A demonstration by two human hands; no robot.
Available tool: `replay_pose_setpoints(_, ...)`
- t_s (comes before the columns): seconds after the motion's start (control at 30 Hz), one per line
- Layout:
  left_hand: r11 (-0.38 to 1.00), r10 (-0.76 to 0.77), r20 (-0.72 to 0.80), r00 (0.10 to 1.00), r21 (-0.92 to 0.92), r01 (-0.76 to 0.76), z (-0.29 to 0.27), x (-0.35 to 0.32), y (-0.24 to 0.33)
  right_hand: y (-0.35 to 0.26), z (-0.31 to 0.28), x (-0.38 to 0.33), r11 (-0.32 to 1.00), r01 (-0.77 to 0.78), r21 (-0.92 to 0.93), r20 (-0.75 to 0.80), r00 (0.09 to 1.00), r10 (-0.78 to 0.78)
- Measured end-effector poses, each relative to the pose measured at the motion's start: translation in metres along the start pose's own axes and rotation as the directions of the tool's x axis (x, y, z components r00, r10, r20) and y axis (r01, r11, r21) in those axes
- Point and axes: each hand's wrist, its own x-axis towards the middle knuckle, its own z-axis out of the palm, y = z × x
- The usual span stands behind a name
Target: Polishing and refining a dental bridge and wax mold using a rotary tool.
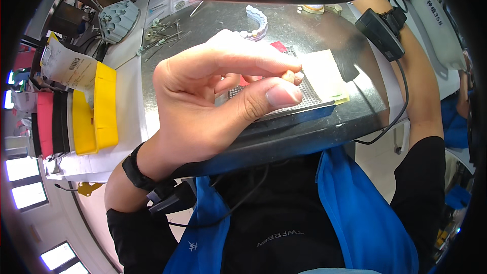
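The left hand (195,114) pinches a small tooth-coloured piece (288,77), perhaps a dental crown, between thumb and forefinger before the perforated tray (309,99), a hold best light yet steady lest it slip, while the right hand is hidden, its fingers' state impossible to tell.

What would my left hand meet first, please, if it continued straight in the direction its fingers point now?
Probably the pale yellow paper, just right of the left hand in the picture; the hand seems raised, so it may pass above.
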Motion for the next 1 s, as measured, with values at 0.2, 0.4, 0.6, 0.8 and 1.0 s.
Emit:
replay_pose_setpoints(0.2,0.998,0.049,-0.036,0.998,-0.038,-0.05,0.0,-0.002,-0.01,0.01,0.0,0.0,0.991,-0.063,0.119,-0.037,0.997,0.068)
replay_pose_setpoints(0.4,0.977,0.017,-0.081,0.997,-0.21,-0.034,0.006,-0.003,-0.011,-0.001,-0.051,-0.043,0.813,-0.074,0.578,-0.176,0.961,0.212)
replay_pose_setpoints(0.6,0.948,-0.03,-0.123,0.992,-0.32,-0.011,0.009,-0.007,-0.01,-0.006,-0.091,-0.085,0.529,-0.088,0.844,-0.093,0.947,0.306)
replay_pose_setpoints(0.8,0.966,-0.017,-0.148,0.989,-0.256,-0.022,0.01,-0.007,-0.011,-0.057,-0.1,-0.14,0.217,-0.078,0.973,0.068,0.996,0.055)
replay_pose_setpoints(1.0,0.989,0.079,-0.153,0.985,-0.115,-0.097,0.005,-0.009,-0.015,-0.124,-0.115,-0.154,0.602,0.295,0.742,0.131,0.816,-0.563)
